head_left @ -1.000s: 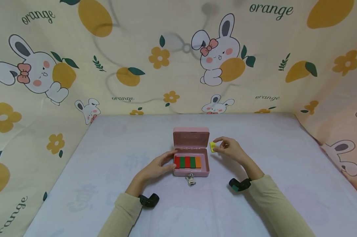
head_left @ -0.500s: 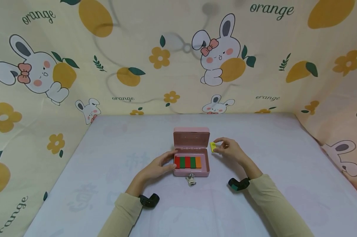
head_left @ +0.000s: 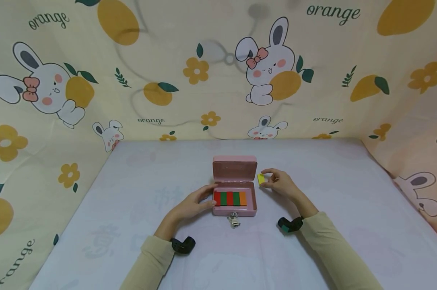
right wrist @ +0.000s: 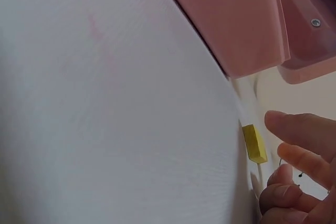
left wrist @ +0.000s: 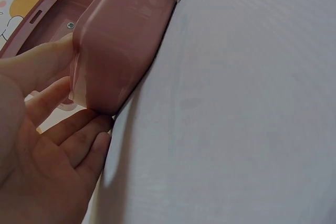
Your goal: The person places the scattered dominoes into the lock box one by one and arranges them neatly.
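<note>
A pink metal cash box (head_left: 234, 212) stands on the table with its lid (head_left: 234, 171) raised. Inside lies a row of red, green and orange blocks (head_left: 230, 198). My left hand (head_left: 196, 201) holds the box at its left side; in the left wrist view its thumb (left wrist: 52, 59) is at the rim. Just right of the box, a yellow block (right wrist: 254, 144) rests on the table. My right hand (head_left: 281, 183) is beside it, thumb and fingers spread. The right wrist view shows a gap between those fingers (right wrist: 299, 129) and the block.
Small keys (head_left: 233, 220) hang at the box's front lock. White cloth covers the table (head_left: 167, 161), and a printed curtain (head_left: 204, 48) rises behind and along both sides. Each wrist wears a black camera mount (head_left: 183, 245).
My right wrist and forearm have shifted slightly left, with the fingers staying by the yellow block, which has turned a little. The left hand and the box keep their places.
</note>
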{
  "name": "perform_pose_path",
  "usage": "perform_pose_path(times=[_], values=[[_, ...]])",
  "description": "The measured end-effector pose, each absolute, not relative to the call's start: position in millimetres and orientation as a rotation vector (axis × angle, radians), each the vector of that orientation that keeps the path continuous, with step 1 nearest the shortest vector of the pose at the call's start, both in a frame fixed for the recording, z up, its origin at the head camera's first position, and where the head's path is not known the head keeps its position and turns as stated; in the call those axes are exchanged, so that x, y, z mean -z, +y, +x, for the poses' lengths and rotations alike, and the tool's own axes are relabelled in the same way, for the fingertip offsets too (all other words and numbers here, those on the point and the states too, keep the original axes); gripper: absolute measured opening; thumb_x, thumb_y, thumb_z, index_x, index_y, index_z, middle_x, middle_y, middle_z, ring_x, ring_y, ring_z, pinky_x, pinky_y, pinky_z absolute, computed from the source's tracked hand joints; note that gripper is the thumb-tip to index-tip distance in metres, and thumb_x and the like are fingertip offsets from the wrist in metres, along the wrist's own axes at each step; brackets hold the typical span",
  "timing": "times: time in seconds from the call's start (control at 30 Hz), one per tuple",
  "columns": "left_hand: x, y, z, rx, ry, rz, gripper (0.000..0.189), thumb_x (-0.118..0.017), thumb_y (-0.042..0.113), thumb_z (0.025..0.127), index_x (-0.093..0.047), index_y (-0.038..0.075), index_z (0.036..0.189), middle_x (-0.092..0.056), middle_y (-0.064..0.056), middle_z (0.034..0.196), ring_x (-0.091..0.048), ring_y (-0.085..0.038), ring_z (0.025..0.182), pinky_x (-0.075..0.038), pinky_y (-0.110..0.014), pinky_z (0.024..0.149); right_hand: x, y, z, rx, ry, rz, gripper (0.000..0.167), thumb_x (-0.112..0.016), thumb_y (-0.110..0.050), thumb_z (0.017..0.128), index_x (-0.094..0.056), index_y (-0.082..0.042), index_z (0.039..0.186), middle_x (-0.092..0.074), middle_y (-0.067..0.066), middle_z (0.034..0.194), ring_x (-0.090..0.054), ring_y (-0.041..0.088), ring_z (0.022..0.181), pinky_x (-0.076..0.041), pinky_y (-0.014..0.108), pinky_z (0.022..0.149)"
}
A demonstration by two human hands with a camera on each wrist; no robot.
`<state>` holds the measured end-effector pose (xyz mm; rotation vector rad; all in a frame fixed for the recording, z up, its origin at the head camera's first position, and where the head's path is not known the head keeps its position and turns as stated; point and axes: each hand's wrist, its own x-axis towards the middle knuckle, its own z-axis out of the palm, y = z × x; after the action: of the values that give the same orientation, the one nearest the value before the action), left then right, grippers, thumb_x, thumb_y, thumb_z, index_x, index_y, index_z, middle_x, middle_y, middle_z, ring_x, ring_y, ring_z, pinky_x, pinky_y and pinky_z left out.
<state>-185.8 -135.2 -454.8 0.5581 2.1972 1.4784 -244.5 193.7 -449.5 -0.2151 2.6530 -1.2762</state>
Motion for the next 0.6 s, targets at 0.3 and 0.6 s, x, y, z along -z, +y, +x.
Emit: perform_pose_path(times=[0.3,0.6], values=[[455.1,-134.9,-186.0,-1.48,2.2,0.563,0.062,-0.059,0.026,0.096,-0.03,0.019,0.151,-0.027,-0.006,0.161,-0.026,-0.031,0.15,-0.024,-0.051,0.122,450.6,193.6,-247.5,1.197,2.643,-0.218,0.053,-0.073,-0.011,0.084,-0.054,0.0,0.132,-0.047,0.0,0.07,-0.042,0.014,0.066,-0.034,0.021,0.056],[456.6,-135.0,-186.7,-1.481,2.198,0.575,0.062,-0.059,0.026,0.096,-0.03,0.019,0.151,-0.027,-0.007,0.161,-0.026,-0.032,0.15,-0.024,-0.052,0.122,448.1,191.7,-247.1,1.136,2.678,-0.243,0.052,-0.073,-0.011,0.083,-0.055,0.001,0.13,-0.046,0.0,0.069,-0.042,0.014,0.066,-0.033,0.022,0.058]])
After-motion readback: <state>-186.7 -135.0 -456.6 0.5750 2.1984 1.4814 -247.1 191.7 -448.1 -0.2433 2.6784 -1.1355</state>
